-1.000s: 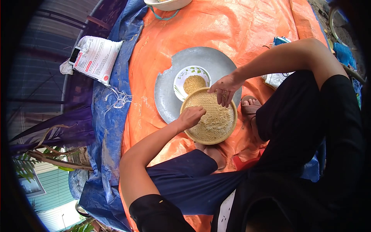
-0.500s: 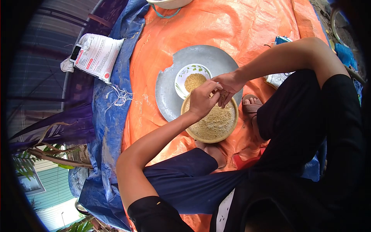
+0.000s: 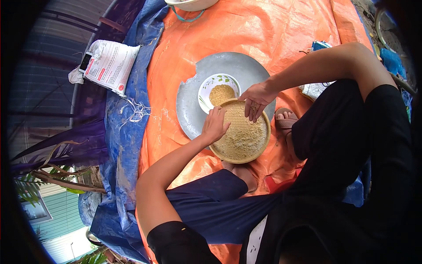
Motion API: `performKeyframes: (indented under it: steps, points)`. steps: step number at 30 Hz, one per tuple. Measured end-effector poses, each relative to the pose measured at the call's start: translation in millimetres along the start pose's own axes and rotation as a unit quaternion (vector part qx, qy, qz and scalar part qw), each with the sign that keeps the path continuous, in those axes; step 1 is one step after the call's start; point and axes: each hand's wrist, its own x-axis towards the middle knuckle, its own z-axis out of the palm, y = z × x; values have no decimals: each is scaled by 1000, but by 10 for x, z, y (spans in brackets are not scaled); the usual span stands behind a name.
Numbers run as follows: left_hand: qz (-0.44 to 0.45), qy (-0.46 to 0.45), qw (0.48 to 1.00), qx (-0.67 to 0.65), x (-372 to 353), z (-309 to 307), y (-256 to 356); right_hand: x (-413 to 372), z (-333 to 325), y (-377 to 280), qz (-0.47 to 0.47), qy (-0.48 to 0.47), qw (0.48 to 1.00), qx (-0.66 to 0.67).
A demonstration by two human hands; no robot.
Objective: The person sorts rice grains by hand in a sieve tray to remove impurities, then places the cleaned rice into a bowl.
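Note:
A round woven bamboo basket (image 3: 241, 159) holds pale yellow, powdery meal with coarse bits. My left hand (image 3: 214, 125) is at its left rim, fingers along the edge and thumb over the inside, taking hold of it. Over the basket's upper right rim, my right hand (image 3: 258, 99) is open, palm turned up and fingers stretched, with a few small bits on the fingers. Just above the basket, a white bowl with green leaf patterns (image 3: 205, 91) contains golden grains (image 3: 222, 94). Bowl and basket overlap a large round grey metal tray (image 3: 187, 108) with a ragged edge.
An orange tarp (image 3: 211, 42) covers the ground, bordered by a blue tarp (image 3: 121, 154). A white printed sack (image 3: 112, 66) with a phone on it lies at left. A pale basin (image 3: 193, 4) stands at the top. My sandalled foot (image 3: 285, 119) is right of the basket.
My hands have parted. The left moved down and left to the basket's rim; the right opened out, palm up. More of the basket's woven inside now shows.

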Motion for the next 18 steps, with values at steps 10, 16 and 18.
performKeyframes:
  steps: [10, 16, 18]
  points:
    - [145, -71, 985, 64, -303, 220, -85, 23, -3, -15, 26, 18, 999, -39]
    - [223, -131, 959, 118, -227, 354, -44, -11, 22, -2, 30, 32, 998, -52]
    - [268, -90, 950, 136, -222, 326, -42, -24, 22, -5, 30, 35, 997, -55]
